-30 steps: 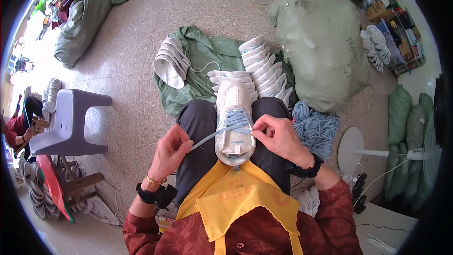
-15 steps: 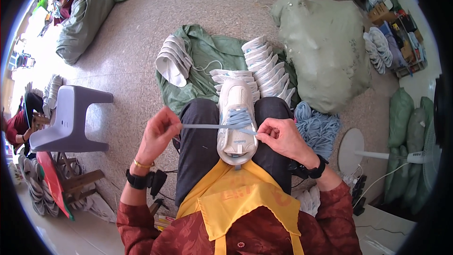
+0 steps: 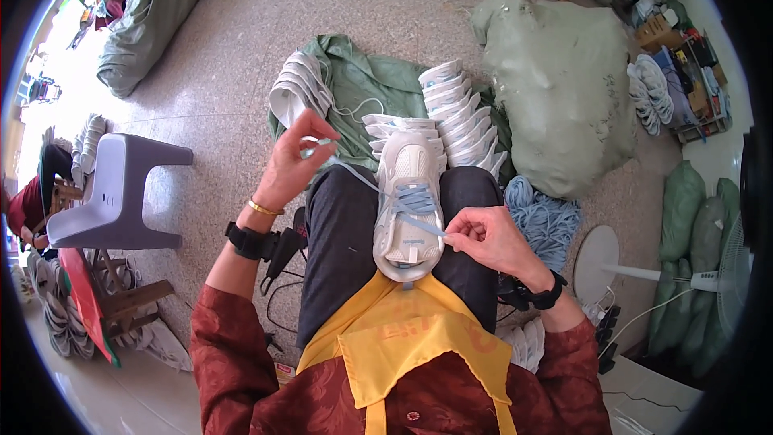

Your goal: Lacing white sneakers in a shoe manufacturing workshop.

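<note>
A white sneaker [image 3: 409, 163] rests between my thighs, its toe pointing away from me. Light blue shoelace [image 3: 415, 200] crosses its upper in several rows. My left hand [image 3: 299, 153], raised to the left beyond the shoe, pinches one lace end, and that strand runs slack down to the eyelets. Close to the shoe's right side, my right hand [image 3: 489, 235] pinches the other lace end, which stretches short and straight from the shoe. A yellow apron [image 3: 419, 330] covers my lap behind the heel.
Stacked white shoe uppers [image 3: 460, 117] lie on a green cloth [image 3: 354, 72] ahead. A bundle of blue laces [image 3: 541, 221] sits by my right knee, below a large stuffed sack [image 3: 555, 97]. A grey plastic chair [image 3: 121, 193] stands left; a fan [image 3: 704, 280] is at right.
My left hand has moved up and away from me, and its lace strand has gone from taut and level to slack. The right hand has shifted slightly right and still pinches its end.
</note>
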A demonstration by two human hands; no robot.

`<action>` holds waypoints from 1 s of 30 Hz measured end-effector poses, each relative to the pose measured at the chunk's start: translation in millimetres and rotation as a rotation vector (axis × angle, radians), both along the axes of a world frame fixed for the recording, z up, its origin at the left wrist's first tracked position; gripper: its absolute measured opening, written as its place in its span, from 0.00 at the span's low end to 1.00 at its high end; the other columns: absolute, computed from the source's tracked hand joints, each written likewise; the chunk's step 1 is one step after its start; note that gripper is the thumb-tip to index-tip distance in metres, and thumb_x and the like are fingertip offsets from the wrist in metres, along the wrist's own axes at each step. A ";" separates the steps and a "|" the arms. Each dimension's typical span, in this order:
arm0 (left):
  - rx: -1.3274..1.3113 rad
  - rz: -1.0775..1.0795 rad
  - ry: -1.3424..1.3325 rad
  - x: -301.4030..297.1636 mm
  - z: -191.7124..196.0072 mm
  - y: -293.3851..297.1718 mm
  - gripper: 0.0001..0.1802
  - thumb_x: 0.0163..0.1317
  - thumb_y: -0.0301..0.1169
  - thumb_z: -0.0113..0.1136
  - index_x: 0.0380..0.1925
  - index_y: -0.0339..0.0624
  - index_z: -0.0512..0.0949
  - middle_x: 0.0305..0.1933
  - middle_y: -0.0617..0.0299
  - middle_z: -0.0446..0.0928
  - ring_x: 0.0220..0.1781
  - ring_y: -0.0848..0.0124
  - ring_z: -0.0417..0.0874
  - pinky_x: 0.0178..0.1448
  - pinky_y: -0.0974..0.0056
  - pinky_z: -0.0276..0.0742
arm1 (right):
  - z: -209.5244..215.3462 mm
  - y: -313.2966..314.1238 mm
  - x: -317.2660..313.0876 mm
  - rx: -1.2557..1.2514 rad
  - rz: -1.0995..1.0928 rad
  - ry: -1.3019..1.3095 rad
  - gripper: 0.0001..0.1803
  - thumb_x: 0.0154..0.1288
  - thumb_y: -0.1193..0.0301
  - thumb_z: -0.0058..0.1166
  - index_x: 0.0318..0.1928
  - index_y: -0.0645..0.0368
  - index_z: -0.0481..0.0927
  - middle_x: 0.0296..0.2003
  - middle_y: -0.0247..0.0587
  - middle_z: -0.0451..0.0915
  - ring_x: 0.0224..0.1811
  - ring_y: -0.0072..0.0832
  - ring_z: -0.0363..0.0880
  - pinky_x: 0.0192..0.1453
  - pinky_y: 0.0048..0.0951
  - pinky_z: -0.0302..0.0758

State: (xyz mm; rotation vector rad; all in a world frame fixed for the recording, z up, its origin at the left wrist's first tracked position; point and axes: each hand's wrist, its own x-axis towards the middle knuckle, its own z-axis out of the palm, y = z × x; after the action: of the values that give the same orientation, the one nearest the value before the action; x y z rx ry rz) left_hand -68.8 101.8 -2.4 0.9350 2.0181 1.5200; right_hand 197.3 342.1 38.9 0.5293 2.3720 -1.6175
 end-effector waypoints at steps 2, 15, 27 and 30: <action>-0.037 -0.029 0.052 12.0 1.8 5.8 0.05 0.71 0.25 0.62 0.45 0.42 0.78 0.45 0.67 0.82 0.51 0.77 0.82 0.56 0.68 0.77 | 3.4 0.6 -0.1 -0.045 -0.004 0.006 0.07 0.68 0.73 0.68 0.38 0.67 0.87 0.26 0.33 0.85 0.26 0.11 0.78 0.30 0.19 0.74; 0.044 -0.479 -0.184 108.7 30.0 37.5 0.07 0.71 0.26 0.62 0.46 0.40 0.76 0.35 0.65 0.76 0.33 0.75 0.75 0.40 0.67 0.72 | 28.0 -10.6 -7.0 -0.222 -0.047 0.046 0.05 0.70 0.76 0.64 0.41 0.66 0.85 0.29 0.29 0.84 0.31 0.10 0.80 0.36 0.16 0.77; 0.169 -0.070 -0.586 61.4 37.6 -27.6 0.06 0.71 0.25 0.62 0.41 0.43 0.73 0.35 0.72 0.73 0.37 0.81 0.71 0.44 0.73 0.68 | 5.2 38.4 43.8 -0.209 -0.196 -0.019 0.05 0.71 0.76 0.63 0.44 0.64 0.86 0.30 0.32 0.86 0.26 0.13 0.80 0.30 0.17 0.77; 0.171 0.003 -0.566 58.6 34.8 -35.2 0.07 0.71 0.30 0.63 0.39 0.45 0.73 0.33 0.74 0.71 0.35 0.83 0.68 0.42 0.74 0.64 | 1.4 42.7 51.2 -0.197 -0.198 -0.029 0.06 0.71 0.77 0.62 0.46 0.66 0.86 0.31 0.33 0.86 0.27 0.13 0.81 0.31 0.18 0.79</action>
State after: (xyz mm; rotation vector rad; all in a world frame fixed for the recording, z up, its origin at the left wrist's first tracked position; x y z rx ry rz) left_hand -10.2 66.6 32.4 0.4790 1.5042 1.7376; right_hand 248.5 384.8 40.4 0.7603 2.1656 -1.8881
